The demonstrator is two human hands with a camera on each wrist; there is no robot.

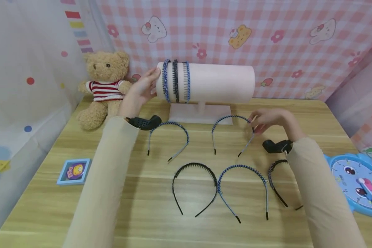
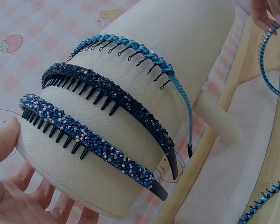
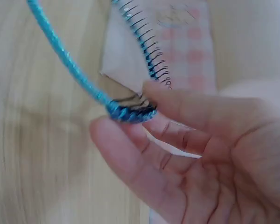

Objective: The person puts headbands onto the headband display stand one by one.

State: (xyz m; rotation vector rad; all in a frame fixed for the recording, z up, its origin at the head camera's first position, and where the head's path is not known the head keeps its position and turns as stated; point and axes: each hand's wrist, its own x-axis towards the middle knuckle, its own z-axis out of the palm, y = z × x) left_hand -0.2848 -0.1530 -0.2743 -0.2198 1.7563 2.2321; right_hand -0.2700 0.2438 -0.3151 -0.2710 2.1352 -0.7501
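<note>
The left hand (image 1: 141,86) grasps the left end of the white display stand (image 1: 223,82), which stands near the back edge of the tabletop (image 1: 142,213), its thumb at the rim. Near that end the stand carries a blue glitter headband (image 2: 88,135), a black glitter headband (image 2: 107,88) and a blue braided headband (image 2: 126,46). The right hand (image 1: 268,120) pinches the right side of another headband, the blue toothed one (image 1: 231,116), in front of the stand's base; whether it is lifted clear I cannot tell. A similar headband (image 1: 173,123) lies to its left. Closer to the front edge lie three more headbands (image 1: 241,166), the rightmost partly hidden by the right sleeve (image 1: 322,193). A teddy bear (image 1: 106,69) sits at the back left corner; a blue clock (image 1: 344,172) lies by the right edge.
</note>
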